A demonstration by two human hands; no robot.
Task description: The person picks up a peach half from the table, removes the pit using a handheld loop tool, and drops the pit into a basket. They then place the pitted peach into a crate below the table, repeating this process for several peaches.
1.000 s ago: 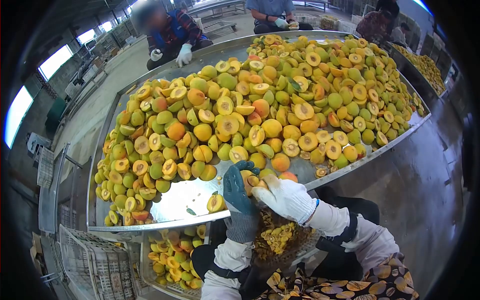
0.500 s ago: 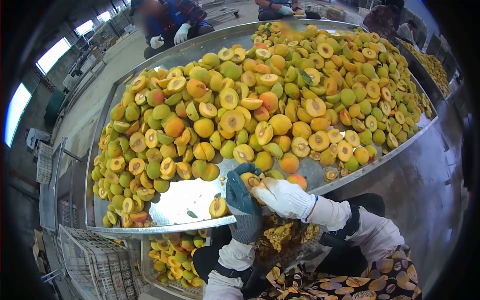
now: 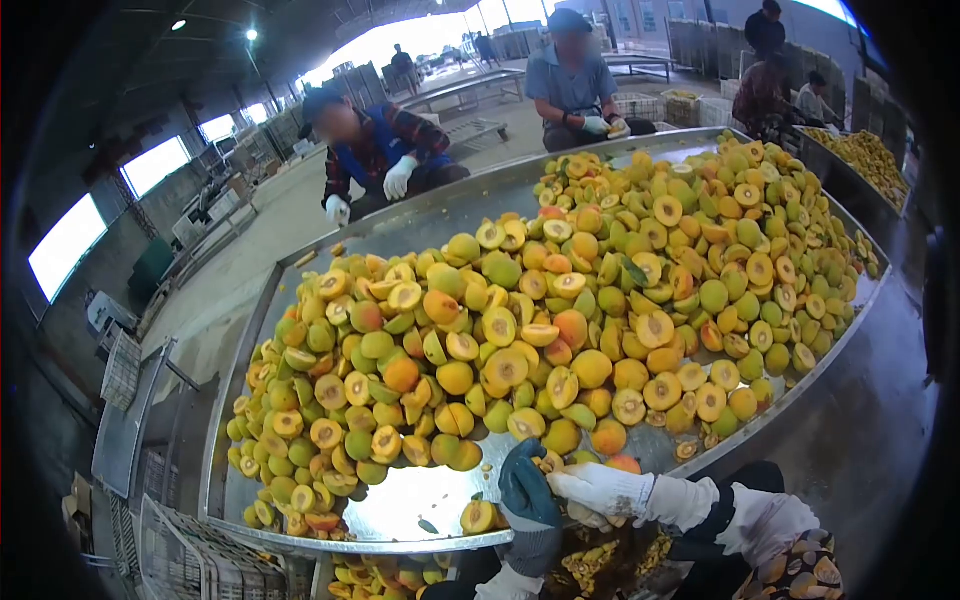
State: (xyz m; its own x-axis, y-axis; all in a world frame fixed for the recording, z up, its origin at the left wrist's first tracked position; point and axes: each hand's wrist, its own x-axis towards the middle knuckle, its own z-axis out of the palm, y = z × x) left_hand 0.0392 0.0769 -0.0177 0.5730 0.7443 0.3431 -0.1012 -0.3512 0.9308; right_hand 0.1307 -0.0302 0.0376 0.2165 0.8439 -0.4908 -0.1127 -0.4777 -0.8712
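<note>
My left hand (image 3: pixel 530 488), in a teal coated glove with a grey cuff, curls around a yellow peach (image 3: pixel 546 462), mostly hidden by the fingers. My right hand (image 3: pixel 605 490), in a white knit glove, meets it from the right with its fingers bent together; what its fingertips grip is hidden. Both hands are over the near edge of a metal table (image 3: pixel 400 545) heaped with whole and halved peaches (image 3: pixel 505 368), many showing brown stones. One cut peach (image 3: pixel 478 517) lies just left of my left hand. Below my hands are wet yellow-brown bits (image 3: pixel 592 570).
A crate of peaches (image 3: pixel 385 577) is under the near edge, beside a white plastic crate (image 3: pixel 200 555). Across the table sit a person in a plaid sleeve (image 3: pixel 415 135) and a person in a blue-grey shirt (image 3: pixel 570 85), both gloved. Another heaped table (image 3: pixel 865 160) stands right.
The view has tilted up, so the table and hands appear lower and the people opposite show more fully. Both hands stay together at the peach, which is now more covered.
</note>
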